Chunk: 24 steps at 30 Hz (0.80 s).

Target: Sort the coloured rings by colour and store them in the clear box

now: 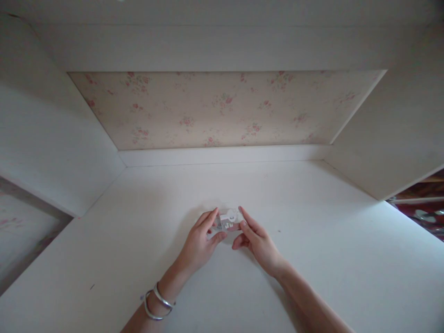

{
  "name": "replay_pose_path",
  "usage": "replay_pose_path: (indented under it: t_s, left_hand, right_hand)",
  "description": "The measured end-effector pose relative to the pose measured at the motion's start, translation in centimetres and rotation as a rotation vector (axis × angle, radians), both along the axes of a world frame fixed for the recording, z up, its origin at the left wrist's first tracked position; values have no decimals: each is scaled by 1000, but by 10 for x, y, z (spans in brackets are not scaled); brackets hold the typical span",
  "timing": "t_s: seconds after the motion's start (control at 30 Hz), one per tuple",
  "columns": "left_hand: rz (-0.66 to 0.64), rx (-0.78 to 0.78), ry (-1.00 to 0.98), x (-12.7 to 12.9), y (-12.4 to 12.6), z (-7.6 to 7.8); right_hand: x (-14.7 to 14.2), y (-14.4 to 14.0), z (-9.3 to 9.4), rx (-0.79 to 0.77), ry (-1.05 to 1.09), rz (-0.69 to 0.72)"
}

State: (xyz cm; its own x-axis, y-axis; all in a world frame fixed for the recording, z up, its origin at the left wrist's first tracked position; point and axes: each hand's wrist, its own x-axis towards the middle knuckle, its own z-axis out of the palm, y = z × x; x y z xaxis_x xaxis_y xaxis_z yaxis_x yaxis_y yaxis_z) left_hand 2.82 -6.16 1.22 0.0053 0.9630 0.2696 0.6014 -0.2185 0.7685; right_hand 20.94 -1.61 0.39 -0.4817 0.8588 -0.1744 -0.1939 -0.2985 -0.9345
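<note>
Near the middle of the white tabletop, a small clear plastic box (231, 220) with white and dull red printing is held between both hands. My left hand (201, 237) grips its left end between the thumb and fingers. At the opposite end, my right hand (255, 238) pinches the box with the thumb on top and a finger along the far edge. The fingers cover both ends, so its contents cannot be made out. Two silver bangles (159, 301) circle the left wrist.
The white tabletop (173, 189) runs back to a panel of floral wallpaper (222, 111). White side walls (58, 129) and an overhead board (222, 46) frame it. Dark red items (425, 215) show beyond the right edge. A thin dark mark (92, 286) lies at left.
</note>
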Motion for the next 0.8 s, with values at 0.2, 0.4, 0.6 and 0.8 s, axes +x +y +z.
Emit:
replay_pose_path:
  t_s: [0.2, 0.4, 0.6, 0.8]
  left_hand:
    - [25, 70, 110, -4, 3, -6]
    - [47, 126, 177, -6, 6, -15]
    - [41, 128, 179, -8, 9, -22]
    - [56, 98, 163, -9, 11, -27]
  right_hand:
    - [3, 1, -8, 553, -444, -91]
    - [7, 0, -9, 747, -752, -118]
    - [3, -1, -13, 823, -893, -97]
    - [0, 4, -12, 865, -1009, -24]
